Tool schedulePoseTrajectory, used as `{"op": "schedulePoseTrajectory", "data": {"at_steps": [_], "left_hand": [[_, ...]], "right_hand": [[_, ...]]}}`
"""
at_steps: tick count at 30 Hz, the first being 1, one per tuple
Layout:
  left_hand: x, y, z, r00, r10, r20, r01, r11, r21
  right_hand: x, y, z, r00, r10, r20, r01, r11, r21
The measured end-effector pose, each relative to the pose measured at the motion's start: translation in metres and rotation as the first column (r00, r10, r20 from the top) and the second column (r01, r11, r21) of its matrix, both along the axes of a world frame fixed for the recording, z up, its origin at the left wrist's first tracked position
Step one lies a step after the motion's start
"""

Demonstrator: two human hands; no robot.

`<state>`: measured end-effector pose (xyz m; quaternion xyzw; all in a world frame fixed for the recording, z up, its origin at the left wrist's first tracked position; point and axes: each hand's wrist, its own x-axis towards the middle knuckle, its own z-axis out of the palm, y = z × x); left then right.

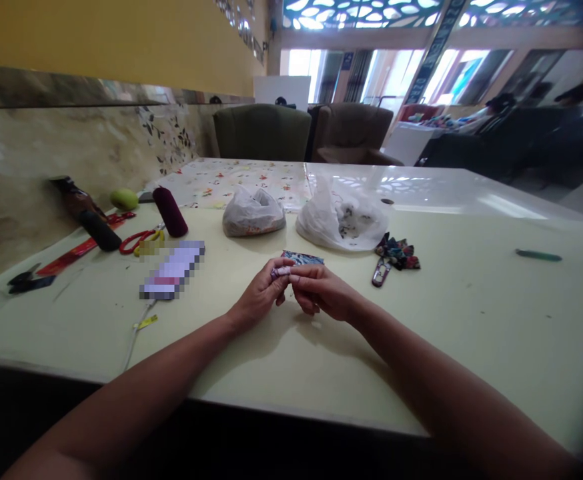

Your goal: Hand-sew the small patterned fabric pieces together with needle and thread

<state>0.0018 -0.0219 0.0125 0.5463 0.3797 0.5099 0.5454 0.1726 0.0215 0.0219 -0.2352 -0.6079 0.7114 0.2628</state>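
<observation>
My left hand (pixel 261 287) is closed around a small folded piece of purple-and-white patterned fabric (pixel 282 271), pinching it between thumb and fingers. From the right, my right hand (pixel 326 290) meets it, with thumb and forefinger pressed together at the fabric's end. Whatever those right fingertips hold is too small to make out. Just behind both hands lies a flat piece of blue, white and red patterned cloth (pixel 304 258), partly hidden by them. To the right, a bunch of dark patterned fabric pieces (pixel 401 252) lies beside a snap hair clip (pixel 380 273).
Two white plastic bags (pixel 254 213) stand behind the hands. At left are a phone (pixel 174 267) on a cable, red-and-yellow-handled scissors (pixel 139 242), a maroon thread cone (pixel 170 212), a dark cylinder (pixel 100 231) and a green fruit (pixel 124 199). A green pen-like stick (pixel 539 255) lies far right.
</observation>
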Motion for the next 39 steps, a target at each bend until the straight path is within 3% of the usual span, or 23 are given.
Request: {"op": "schedulePoseTrajectory", "data": {"at_steps": [3, 7, 9, 14, 16, 21, 26, 33, 35, 39], "left_hand": [[-0.001, 0.004, -0.003, 0.998, 0.0, 0.061, -0.001, 1.0, 0.018], [-0.004, 0.008, -0.008, 0.995, -0.009, 0.099, 0.006, 1.0, 0.025], [-0.004, 0.007, -0.008, 0.995, -0.023, 0.101, 0.022, 1.0, 0.011], [-0.002, 0.003, -0.004, 0.988, -0.138, 0.074, 0.143, 0.988, -0.064], [-0.001, 0.001, -0.004, 0.983, -0.179, 0.048, 0.183, 0.978, -0.097], [0.001, 0.001, -0.004, 0.982, -0.178, 0.057, 0.183, 0.979, -0.093], [0.002, -0.001, -0.002, 0.971, -0.159, -0.177, 0.153, 0.987, -0.051], [0.0, -0.003, -0.003, 0.938, -0.097, -0.332, 0.115, 0.993, 0.036], [0.0, -0.003, -0.004, 0.931, -0.066, -0.36, 0.09, 0.995, 0.051], [0.001, -0.002, -0.005, 0.953, -0.051, -0.298, 0.055, 0.998, 0.006]], "right_hand": [[0.002, 0.003, 0.005, 0.99, -0.14, -0.032, 0.142, 0.986, 0.092], [0.008, 0.008, 0.013, 0.93, -0.358, -0.084, 0.368, 0.899, 0.238], [0.009, 0.009, 0.015, 0.936, -0.349, -0.045, 0.344, 0.881, 0.324], [0.001, 0.004, 0.008, 0.992, -0.125, -0.008, 0.117, 0.906, 0.406], [-0.002, 0.001, 0.006, 0.994, -0.109, 0.015, 0.09, 0.885, 0.456], [-0.003, -0.002, 0.004, 0.94, -0.339, 0.043, 0.255, 0.778, 0.575], [-0.003, 0.0, -0.002, 0.865, -0.502, 0.0, 0.358, 0.617, 0.7], [-0.01, -0.007, -0.012, 0.79, -0.612, -0.032, 0.438, 0.527, 0.728], [-0.01, -0.006, -0.013, 0.791, -0.611, -0.03, 0.45, 0.548, 0.705], [-0.009, 0.0, -0.014, 0.855, -0.517, 0.031, 0.374, 0.659, 0.652]]}}
